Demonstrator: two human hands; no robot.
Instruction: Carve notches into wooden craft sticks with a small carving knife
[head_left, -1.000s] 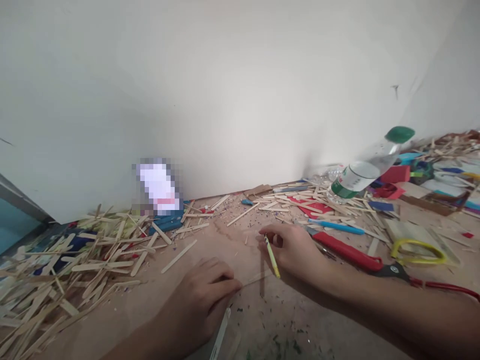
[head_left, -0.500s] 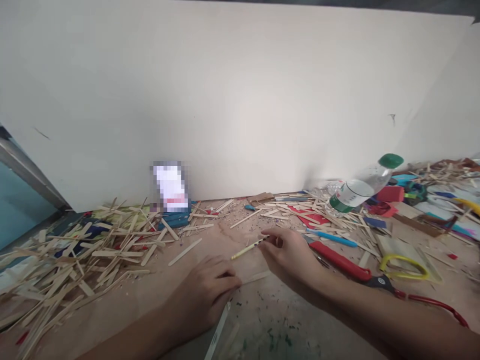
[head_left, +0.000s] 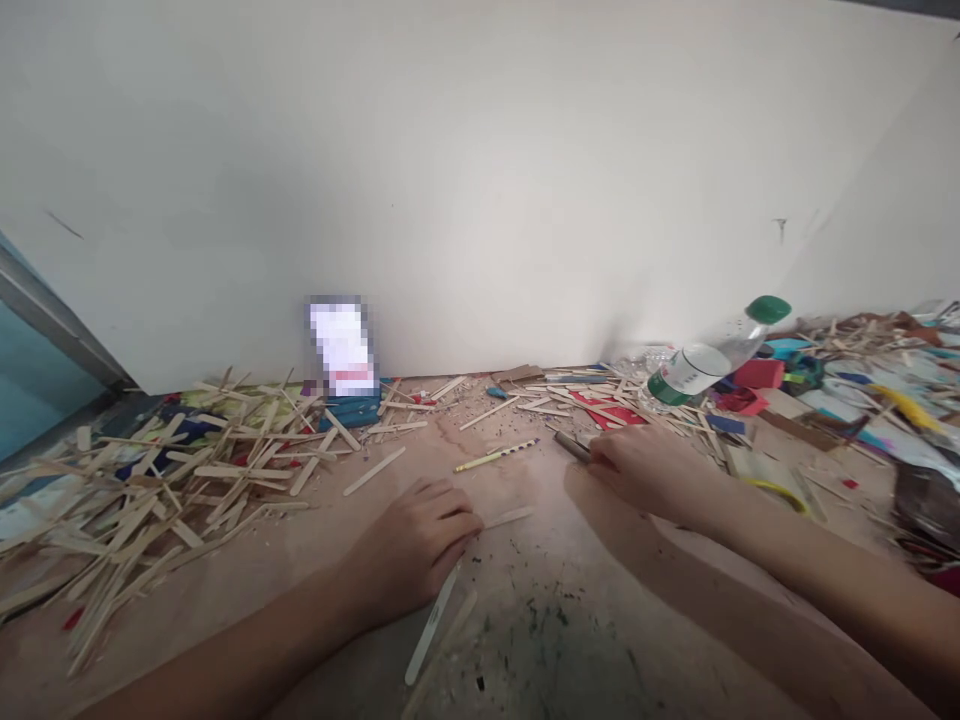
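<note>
My left hand [head_left: 416, 545] rests on the wooden table with its fingers curled. Its fingertips pin one end of a thin wooden stick [head_left: 510, 517] that lies flat. A yellow pencil [head_left: 495, 456] lies loose on the table between my hands, touched by neither. My right hand [head_left: 645, 470] is further right, fingers closed down over a red-handled cutter. Only the cutter's dark metal tip [head_left: 571, 445] shows, poking out to the left of my fingers.
A big heap of flat wooden sticks [head_left: 187, 470] covers the left. More sticks, red scraps and a tilted water bottle [head_left: 697, 365] crowd the back right, with yellow scissor handles [head_left: 780, 490] beside my right wrist. A white wall [head_left: 480, 200] closes the back. A pale flat strip [head_left: 431, 625] lies under my left hand.
My right hand let the yellow pencil go onto the table, then moved right onto the red-handled cutter. My left hand stayed on the stick.
</note>
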